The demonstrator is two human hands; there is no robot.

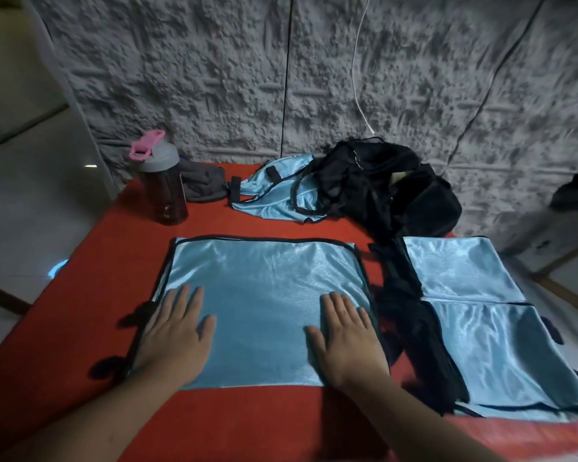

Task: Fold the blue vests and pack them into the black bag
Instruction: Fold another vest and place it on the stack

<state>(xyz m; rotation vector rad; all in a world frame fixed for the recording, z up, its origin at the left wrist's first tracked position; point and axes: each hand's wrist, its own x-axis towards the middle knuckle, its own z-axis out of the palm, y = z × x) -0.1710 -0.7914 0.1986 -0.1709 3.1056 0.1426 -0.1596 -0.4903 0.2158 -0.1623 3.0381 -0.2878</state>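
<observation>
- A shiny light blue vest with black trim point(264, 295) lies spread flat in the middle of the red worktop point(274, 418).
- The left hand point(177, 331) rests flat on the near left part of this vest. Its fingers point(187, 298) are straight and hold nothing.
- The right hand point(344, 338) rests flat on the near right part of the same vest. Its fingers are straight too and hold nothing.
- Two folded shiny blue vests point(474, 311) lie side by side at the right edge of the worktop, one farther back and one closer.
- A crumpled blue vest point(274, 195) lies at the back of the worktop, touching the black bag point(391, 191).
- The black bag sits at the back right, near the grey bumpy wall point(214, 78).
- A dark see-through water bottle with a grey lid and pink loop point(162, 181) stands upright at the back left.
- A dark grey cloth point(204, 185) lies just beside the bottle.
</observation>
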